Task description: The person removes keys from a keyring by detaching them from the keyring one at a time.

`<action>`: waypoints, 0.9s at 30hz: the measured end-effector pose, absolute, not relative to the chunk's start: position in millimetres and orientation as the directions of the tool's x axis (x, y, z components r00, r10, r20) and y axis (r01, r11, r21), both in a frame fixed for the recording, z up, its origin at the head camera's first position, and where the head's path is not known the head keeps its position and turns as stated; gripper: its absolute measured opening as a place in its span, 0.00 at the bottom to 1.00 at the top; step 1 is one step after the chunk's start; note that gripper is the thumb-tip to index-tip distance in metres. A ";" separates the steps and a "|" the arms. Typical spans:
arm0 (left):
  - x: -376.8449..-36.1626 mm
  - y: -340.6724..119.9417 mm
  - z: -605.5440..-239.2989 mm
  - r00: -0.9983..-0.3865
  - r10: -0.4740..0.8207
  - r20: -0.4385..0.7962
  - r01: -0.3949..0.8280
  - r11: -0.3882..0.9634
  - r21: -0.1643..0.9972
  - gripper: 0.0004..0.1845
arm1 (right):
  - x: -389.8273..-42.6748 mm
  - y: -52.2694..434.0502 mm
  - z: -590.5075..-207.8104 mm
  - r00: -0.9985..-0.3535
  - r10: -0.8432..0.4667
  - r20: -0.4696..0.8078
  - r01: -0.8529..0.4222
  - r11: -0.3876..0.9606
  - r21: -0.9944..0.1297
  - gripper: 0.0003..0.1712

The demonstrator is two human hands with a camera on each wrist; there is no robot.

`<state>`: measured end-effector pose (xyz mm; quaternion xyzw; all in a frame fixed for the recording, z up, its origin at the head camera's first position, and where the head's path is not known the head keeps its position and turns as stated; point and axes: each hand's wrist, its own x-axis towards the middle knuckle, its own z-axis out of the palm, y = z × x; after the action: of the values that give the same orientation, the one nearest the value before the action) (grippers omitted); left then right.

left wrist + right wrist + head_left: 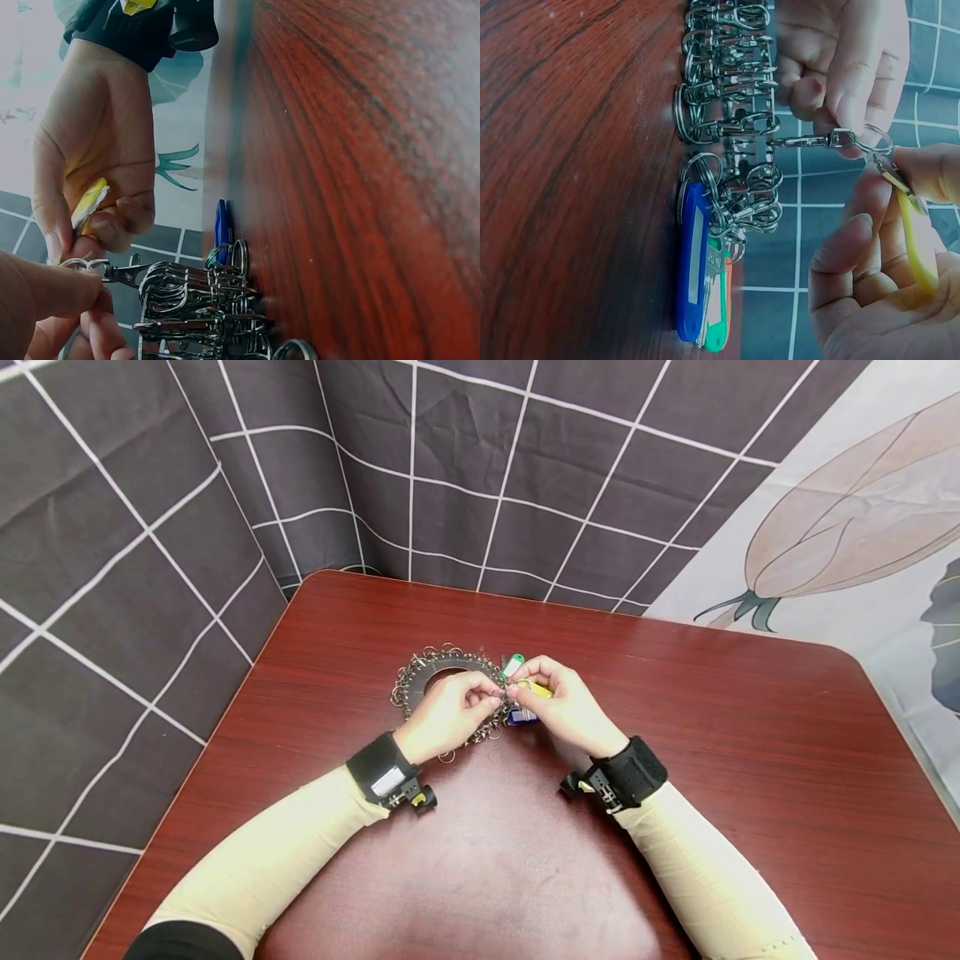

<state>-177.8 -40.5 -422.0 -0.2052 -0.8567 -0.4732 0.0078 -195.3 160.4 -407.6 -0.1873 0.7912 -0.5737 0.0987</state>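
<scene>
A round grey key holder (416,683), edged with many metal snap hooks and split rings, lies on the table. My left hand (450,714) is at its right edge, pinching the split ring (890,140) of one snap hook (810,140), which sticks up from the row. My right hand (567,706) holds a yellow key tag (915,247) with a metal key (897,180), its fingertips right at that split ring. Below it, a blue key tag (694,262) and a green key tag (717,319) hang from neighbouring hooks, with keys partly hidden between them.
The reddish-brown wooden table (750,760) extends around both arms. Behind it and to the left hangs a dark curtain (465,460) with white grid lines. A pale cloth (810,560) with a flower print covers the right side.
</scene>
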 end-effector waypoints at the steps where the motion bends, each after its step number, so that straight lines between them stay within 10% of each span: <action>1: -178.0 -40.4 -422.2 -0.916 0.345 0.205 0.356 0.465 0.810 0.04 | -195.3 160.6 -407.7 -0.911 -0.409 0.060 -0.183 0.268 -0.946 0.10; 27: -178.3 -36.7 -424.4 -0.935 0.229 0.273 0.340 0.345 0.875 0.03 | -195.0 161.3 -407.6 -0.890 -0.456 0.016 -0.174 0.305 -0.936 0.11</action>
<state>-178.3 -36.7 -424.4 -0.1736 -0.8186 -0.5451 0.0509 -195.0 161.3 -407.6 -0.1972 0.7978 -0.5554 0.1271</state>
